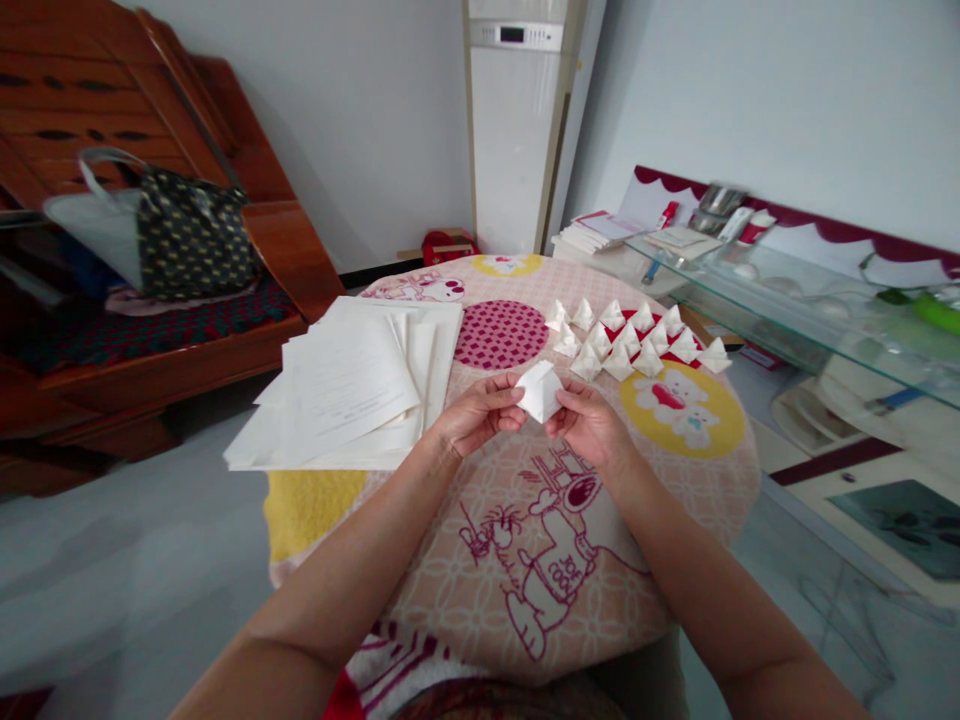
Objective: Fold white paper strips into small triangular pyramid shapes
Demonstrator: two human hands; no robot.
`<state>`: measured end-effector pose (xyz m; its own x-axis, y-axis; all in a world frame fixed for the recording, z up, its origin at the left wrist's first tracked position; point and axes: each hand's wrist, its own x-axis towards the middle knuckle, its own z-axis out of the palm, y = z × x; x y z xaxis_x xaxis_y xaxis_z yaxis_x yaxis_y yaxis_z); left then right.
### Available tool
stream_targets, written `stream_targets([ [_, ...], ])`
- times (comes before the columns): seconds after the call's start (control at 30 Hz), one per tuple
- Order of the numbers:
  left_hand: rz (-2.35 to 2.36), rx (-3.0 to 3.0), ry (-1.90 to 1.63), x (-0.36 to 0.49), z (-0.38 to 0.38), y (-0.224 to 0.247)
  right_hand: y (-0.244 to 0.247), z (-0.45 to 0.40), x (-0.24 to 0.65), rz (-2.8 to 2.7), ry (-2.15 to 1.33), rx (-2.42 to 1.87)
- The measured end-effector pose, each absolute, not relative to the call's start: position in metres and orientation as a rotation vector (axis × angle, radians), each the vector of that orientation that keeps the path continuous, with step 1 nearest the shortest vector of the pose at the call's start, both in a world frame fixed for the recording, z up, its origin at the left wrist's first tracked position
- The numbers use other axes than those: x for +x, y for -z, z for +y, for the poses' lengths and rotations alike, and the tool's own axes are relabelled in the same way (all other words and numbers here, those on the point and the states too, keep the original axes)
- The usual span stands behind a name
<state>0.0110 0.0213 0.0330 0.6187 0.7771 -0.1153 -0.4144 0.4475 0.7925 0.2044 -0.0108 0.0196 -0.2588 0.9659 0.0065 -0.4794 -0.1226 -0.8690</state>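
Note:
A small folded white paper piece (540,391) is held up over the middle of the round table. My left hand (484,412) pinches its left edge between thumb and fingers. On the opposite edge, my right hand (589,418) grips it the same way. Several folded white paper shapes (619,358) stand in rows at the table's back right. To the left of my hands lies a messy stack of white paper sheets (349,385), some with faint print.
A patterned cloth (555,590) covers the table. At right stands a glass-topped cabinet (795,310) bearing metal containers and papers. A wooden bench (292,270) with a dotted bag (191,235) is at left. Behind the table rises a tall white appliance (510,140).

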Motion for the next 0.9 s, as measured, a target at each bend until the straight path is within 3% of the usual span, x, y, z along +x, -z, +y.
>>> stream_targets([
  [0.3,0.718,1.012,-0.916,0.013,0.02,-0.034,-0.019,-0.01,0.204,-0.997,-1.351,-0.805],
  [0.9,0.695,0.967,-0.738,0.02,0.017,-0.026,-0.018,-0.012,0.202,-1.182,-1.015,-1.045],
])
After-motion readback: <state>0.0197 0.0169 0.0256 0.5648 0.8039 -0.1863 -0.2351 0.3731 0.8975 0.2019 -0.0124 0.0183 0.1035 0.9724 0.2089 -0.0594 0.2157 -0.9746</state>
